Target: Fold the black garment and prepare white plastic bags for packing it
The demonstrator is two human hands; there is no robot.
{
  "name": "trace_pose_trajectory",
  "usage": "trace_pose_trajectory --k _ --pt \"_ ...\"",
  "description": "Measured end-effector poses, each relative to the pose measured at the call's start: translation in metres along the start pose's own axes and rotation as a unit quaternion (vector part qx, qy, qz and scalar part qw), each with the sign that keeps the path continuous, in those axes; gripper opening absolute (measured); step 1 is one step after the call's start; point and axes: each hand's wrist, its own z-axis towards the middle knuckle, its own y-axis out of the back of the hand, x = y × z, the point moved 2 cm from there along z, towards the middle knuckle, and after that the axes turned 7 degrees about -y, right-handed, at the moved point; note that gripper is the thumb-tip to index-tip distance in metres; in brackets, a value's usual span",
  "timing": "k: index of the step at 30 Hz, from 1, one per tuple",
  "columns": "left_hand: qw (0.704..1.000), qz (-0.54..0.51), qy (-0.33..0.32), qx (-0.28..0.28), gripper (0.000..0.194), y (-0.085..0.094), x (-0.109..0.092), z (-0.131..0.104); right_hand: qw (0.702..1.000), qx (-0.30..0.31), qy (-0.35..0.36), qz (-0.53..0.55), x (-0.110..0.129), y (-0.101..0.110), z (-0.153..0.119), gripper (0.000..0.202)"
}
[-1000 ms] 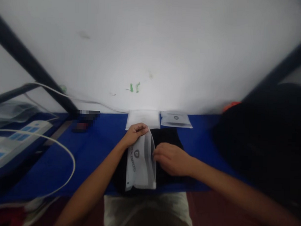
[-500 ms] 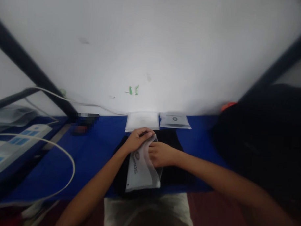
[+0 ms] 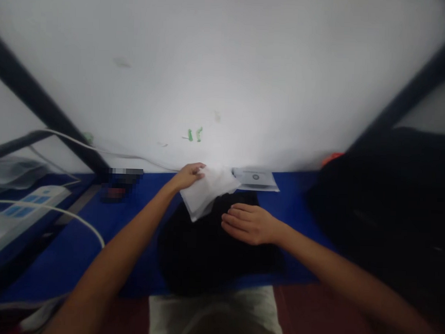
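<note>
On the blue worktop [image 3: 133, 222] lie one folded black garment [image 3: 205, 249], one printed pouch [image 3: 256, 179] against the wall, and one white bag [image 3: 207, 190] — held up at the far edge. A second flat white pouch may sit beneath that bag, though the blur hides it. To the left are one white cable [image 3: 78, 218] and one power strip [image 3: 20, 213]; to the right, one dark heap [image 3: 385, 211].

A second ago the bag lay lengthwise on the garment, logo up, with both hands at its mouth. Since then the left hand [image 3: 187, 174] has carried it away toward the wall, and the garment lies bare.

That left hand is closed on the bag's upper left corner, and the bag hangs slanted from it over the garment's far edge. The right hand [image 3: 249, 224] is open, fingers flat and together, palm down on the upper right part of the garment — just right of the bag's lower corner and apart from it. The garment lies between the forearms, under the right palm.
</note>
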Motion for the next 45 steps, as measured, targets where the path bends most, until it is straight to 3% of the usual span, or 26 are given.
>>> trace_pose_trajectory --k 3,5,9,14,18,22,26,29,33,36,40,45 --pt "0.996 0.088 -0.009 -0.007 0.026 0.002 0.009 0.038 0.999 0.013 -0.007 0.035 0.004 -0.001 -0.013 0.02" --pt "0.989 0.147 -0.008 -0.017 0.031 -0.007 0.01 0.048 0.999 0.022 -0.024 0.032 0.004 -0.004 -0.023 0.021" --pt "0.973 0.23 -0.018 -0.007 0.047 -0.039 0.009 0.035 0.997 0.056 -0.061 -0.003 0.003 -0.007 -0.045 0.021" --pt "0.958 0.266 -0.029 0.105 0.064 -0.076 0.02 0.013 0.992 0.092 -0.083 0.004 0.006 -0.011 -0.063 0.027" --pt "0.95 0.269 0.01 0.157 0.068 -0.09 0.038 0.015 0.987 0.117 -0.108 0.033 0.005 -0.015 -0.066 0.034" --pt "0.955 0.251 0.033 0.153 0.067 -0.089 0.038 0.024 0.976 0.149 -0.144 0.071 0.002 -0.016 -0.066 0.043" --pt "0.971 0.208 -0.005 0.121 0.056 -0.084 0.005 0.018 0.965 0.166 -0.189 0.079 -0.001 -0.016 -0.069 0.059" --pt "0.977 0.155 -0.084 0.117 0.052 -0.089 -0.036 -0.012 0.962 0.159 -0.207 0.077 -0.001 -0.017 -0.071 0.062" --pt "0.963 -0.008 -0.181 0.202 0.058 -0.102 -0.073 -0.06 0.954 0.125 -0.254 0.098 0.001 -0.02 -0.071 0.035" --pt "0.955 -0.096 -0.159 0.232 0.073 -0.103 -0.076 -0.076 0.953 0.094 -0.254 0.135 0.003 -0.024 -0.073 0.023" --pt "0.964 -0.095 -0.124 0.216 0.083 -0.096 -0.069 -0.08 0.973 0.038 -0.19 0.125 0.003 -0.03 -0.083 0.038" --pt "0.968 -0.083 -0.142 0.187 0.07 -0.063 -0.053 -0.092 0.961 0.09 -0.222 0.141 -0.002 -0.033 -0.088 0.058"
